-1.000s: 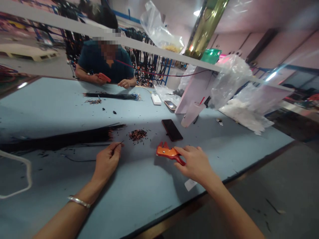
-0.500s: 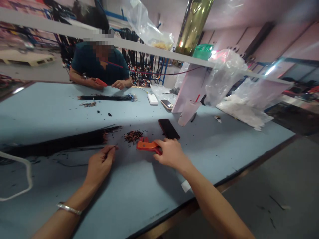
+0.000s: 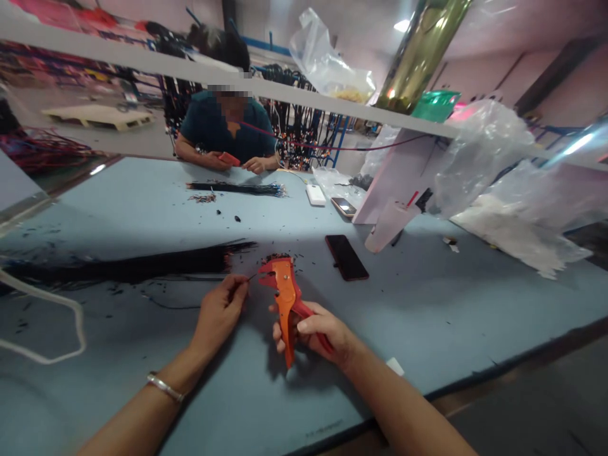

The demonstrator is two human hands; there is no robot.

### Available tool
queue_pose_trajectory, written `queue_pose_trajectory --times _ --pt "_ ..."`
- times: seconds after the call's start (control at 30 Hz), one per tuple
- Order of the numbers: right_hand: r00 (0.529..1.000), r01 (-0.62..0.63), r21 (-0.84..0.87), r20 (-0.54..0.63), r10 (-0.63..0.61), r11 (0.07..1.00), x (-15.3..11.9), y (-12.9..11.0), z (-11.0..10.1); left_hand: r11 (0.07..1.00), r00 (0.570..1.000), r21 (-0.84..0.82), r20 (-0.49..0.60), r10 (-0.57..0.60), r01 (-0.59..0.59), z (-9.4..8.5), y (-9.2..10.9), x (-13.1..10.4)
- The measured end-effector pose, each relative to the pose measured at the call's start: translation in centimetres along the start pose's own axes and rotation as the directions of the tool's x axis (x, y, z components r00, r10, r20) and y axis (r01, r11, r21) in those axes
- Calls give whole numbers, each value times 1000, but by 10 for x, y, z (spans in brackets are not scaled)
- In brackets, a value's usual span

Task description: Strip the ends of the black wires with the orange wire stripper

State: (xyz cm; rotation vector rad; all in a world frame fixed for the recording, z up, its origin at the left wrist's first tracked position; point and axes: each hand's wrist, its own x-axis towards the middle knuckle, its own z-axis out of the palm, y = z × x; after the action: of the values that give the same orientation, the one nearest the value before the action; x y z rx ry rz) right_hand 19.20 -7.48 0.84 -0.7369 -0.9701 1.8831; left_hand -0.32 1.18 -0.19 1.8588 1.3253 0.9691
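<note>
Here, the right hand [image 3: 323, 330] grips pliers [image 3: 285, 294] partly hiding scraps [image 3: 268, 258]; the left hand [image 3: 219, 315] pinches a partly covered wire [image 3: 252, 277].

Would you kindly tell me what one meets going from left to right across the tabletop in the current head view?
Bent white bar, the person's left hand, orange-and-red hand tool, black rectangular phone, translucent plastic cup with red straw, crumpled whitish plastic.

orange-red stripper [image 3: 285, 292] | jaws open | dark wire [image 3: 251, 278] | tip near jaws, seemingly apart
</note>
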Motion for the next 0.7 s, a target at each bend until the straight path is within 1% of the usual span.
queue_pose_trajectory --times 0.03,0.1,0.13,0.17,0.23,0.33,0.47,0.57,0.7 --pt "1000 2 25 8 -2 1000 0 3 -1 1000 999 19 -46 8 -7 0 -1 -1" --pt "999 15 66 40 -17 998 -2 7 -5 994 984 98 -168 66 -50 0 -3 -1" --pt "998 23 79 57 -28 997 -2 8 -6 988 971 135 -215 102 -74 0 -2 -2" --pt "997 31 86 69 -37 996 -3 8 -7 984 963 154 -238 127 -92 0 -2 -2" --pt "996 45 83 67 -50 996 -4 6 -8 986 963 130 -233 134 -105 -1 0 -3" --pt "997 79 49 1 -79 996 -5 4 -8 986 968 107 -200 151 -132 -1 2 -5" --pt "989 131 46 -68 -127 990 -5 2 -9 945 945 246 -190 265 -216 1 3 -11" --pt "993 115 109 -51 -110 987 -5 2 -10 902 917 358 -218 334 -243 2 3 -15" --pt "998 53 161 7 -55 986 -5 3 -10 876 891 378 -217 398 -300 3 5 -17"
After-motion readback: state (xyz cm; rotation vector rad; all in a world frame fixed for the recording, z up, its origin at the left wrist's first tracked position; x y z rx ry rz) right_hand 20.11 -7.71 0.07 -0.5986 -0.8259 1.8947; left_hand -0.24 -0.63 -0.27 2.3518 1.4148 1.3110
